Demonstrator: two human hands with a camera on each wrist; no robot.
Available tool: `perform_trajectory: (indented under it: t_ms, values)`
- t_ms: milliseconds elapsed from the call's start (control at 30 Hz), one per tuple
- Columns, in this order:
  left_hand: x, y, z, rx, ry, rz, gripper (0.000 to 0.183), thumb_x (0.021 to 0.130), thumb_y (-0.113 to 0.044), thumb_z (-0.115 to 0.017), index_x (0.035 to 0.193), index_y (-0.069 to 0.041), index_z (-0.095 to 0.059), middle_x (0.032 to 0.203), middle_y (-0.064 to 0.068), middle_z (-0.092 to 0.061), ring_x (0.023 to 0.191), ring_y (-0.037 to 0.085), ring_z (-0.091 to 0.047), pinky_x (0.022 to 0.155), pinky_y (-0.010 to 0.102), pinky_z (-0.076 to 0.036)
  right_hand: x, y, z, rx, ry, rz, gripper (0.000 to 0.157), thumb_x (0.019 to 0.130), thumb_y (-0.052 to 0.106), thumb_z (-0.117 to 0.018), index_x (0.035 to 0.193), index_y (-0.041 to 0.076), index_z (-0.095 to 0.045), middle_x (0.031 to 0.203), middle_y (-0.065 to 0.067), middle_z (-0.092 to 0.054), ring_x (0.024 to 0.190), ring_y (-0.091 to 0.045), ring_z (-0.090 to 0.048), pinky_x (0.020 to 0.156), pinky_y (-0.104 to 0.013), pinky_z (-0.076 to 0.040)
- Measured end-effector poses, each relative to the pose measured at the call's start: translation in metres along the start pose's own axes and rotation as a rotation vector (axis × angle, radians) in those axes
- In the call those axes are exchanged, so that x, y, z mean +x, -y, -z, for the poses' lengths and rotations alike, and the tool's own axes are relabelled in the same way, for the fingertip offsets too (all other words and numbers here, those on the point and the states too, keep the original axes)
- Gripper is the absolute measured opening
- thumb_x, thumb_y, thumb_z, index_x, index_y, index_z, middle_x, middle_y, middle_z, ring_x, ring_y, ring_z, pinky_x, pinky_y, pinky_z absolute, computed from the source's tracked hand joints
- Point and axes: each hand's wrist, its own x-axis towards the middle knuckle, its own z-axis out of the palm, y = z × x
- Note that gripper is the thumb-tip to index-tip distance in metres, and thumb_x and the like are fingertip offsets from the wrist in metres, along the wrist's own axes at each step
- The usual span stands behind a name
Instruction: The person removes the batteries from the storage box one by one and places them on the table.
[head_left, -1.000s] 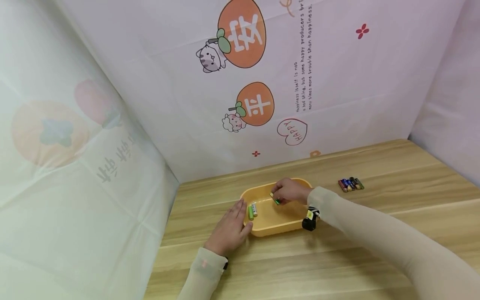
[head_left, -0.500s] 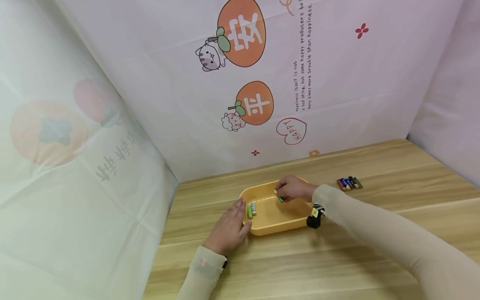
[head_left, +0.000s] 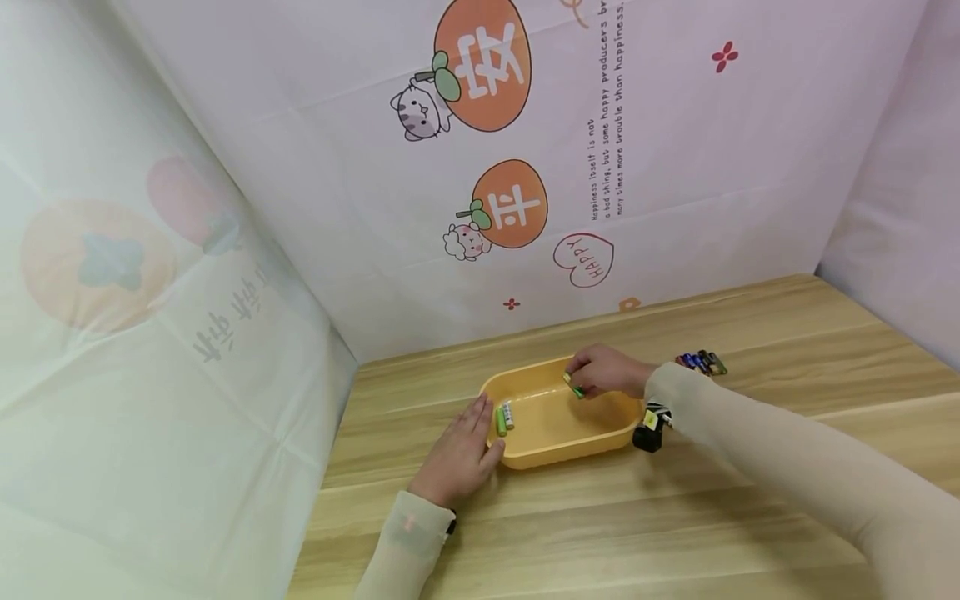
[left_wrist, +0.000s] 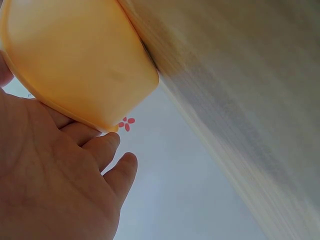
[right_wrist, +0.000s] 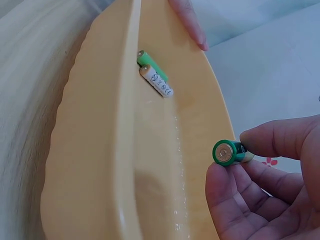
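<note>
A shallow yellow plastic basket (head_left: 562, 454) stands on the table. My right hand (head_left: 603, 369) is over its right half, pinching a green battery (right_wrist: 227, 152) between thumb and fingers; the battery's flat end faces the right wrist camera. Inside the basket at the left end, a light green battery (head_left: 501, 422) and a white battery (head_left: 509, 415) lie side by side. My left hand (head_left: 455, 457) rests against the basket's left end, its fingers extended along the rim and the thumb near the front corner. Up close, the left fingers (left_wrist: 102, 147) touch the basket's rim.
Several batteries (head_left: 705, 362) in dark, blue and red lie in a row at the right back, partly behind the right sleeve. The wooden table (head_left: 525, 533) is bounded by a printed cloth (head_left: 420, 308) at the back and a white cloth at the left.
My right hand has moved to the right over the basket, still pinching the green battery. The right sleeve now covers part of the battery row. The left hand stays in place.
</note>
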Motion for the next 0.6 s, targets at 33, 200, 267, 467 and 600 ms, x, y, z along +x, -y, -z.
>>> perform_trajectory:
  t_ms: [33, 200, 267, 467, 600]
  values:
    - [0.000, 0.000, 0.000, 0.001, -0.003, -0.001, 0.067, 0.104, -0.043, -0.034, 0.155, -0.002, -0.015, 0.162, 0.009, -0.009, 0.147, 0.020, -0.009, 0.115, 0.045, -0.021, -0.001, 0.000, 0.002, -0.003, -0.003, -0.001, 0.035, 0.084, 0.003, -0.063, 0.114, -0.014, -0.058, 0.093, -0.017, -0.063, 0.077, -0.021, -0.064, 0.072, -0.038, -0.057]
    - [0.001, 0.000, 0.000, 0.012, -0.009, -0.006, 0.068, 0.104, -0.043, -0.034, 0.155, -0.002, -0.016, 0.162, 0.009, -0.010, 0.147, 0.020, -0.009, 0.115, 0.044, -0.020, -0.008, -0.003, 0.011, 0.003, 0.005, -0.009, 0.037, 0.085, 0.003, -0.062, 0.117, -0.015, -0.056, 0.099, -0.021, -0.063, 0.080, -0.021, -0.064, 0.075, -0.038, -0.057]
    - [0.001, 0.000, 0.000, 0.014, -0.010, -0.006, 0.068, 0.104, -0.043, -0.034, 0.155, -0.002, -0.016, 0.161, 0.009, -0.010, 0.147, 0.020, -0.010, 0.115, 0.044, -0.020, -0.012, -0.003, 0.014, 0.006, 0.001, -0.015, 0.037, 0.085, 0.003, -0.062, 0.117, -0.015, -0.056, 0.100, -0.022, -0.062, 0.081, -0.022, -0.064, 0.076, -0.038, -0.057]
    - [0.000, -0.001, 0.002, 0.010, -0.006, 0.003, 0.068, 0.104, -0.043, -0.034, 0.155, -0.003, -0.017, 0.161, 0.009, -0.011, 0.147, 0.020, -0.010, 0.115, 0.044, -0.020, -0.021, -0.002, 0.025, -0.004, -0.021, -0.024, 0.040, 0.088, 0.006, -0.062, 0.121, -0.015, -0.054, 0.105, -0.023, -0.061, 0.084, -0.021, -0.063, 0.076, -0.036, -0.056]
    - [-0.001, -0.002, 0.003, 0.003, 0.005, 0.011, 0.068, 0.104, -0.042, -0.035, 0.155, -0.003, -0.016, 0.162, 0.009, -0.010, 0.147, 0.020, -0.010, 0.115, 0.044, -0.019, -0.024, -0.002, 0.034, -0.010, -0.035, -0.033, 0.039, 0.090, 0.007, -0.062, 0.122, -0.014, -0.054, 0.108, -0.025, -0.061, 0.083, -0.020, -0.063, 0.077, -0.036, -0.056]
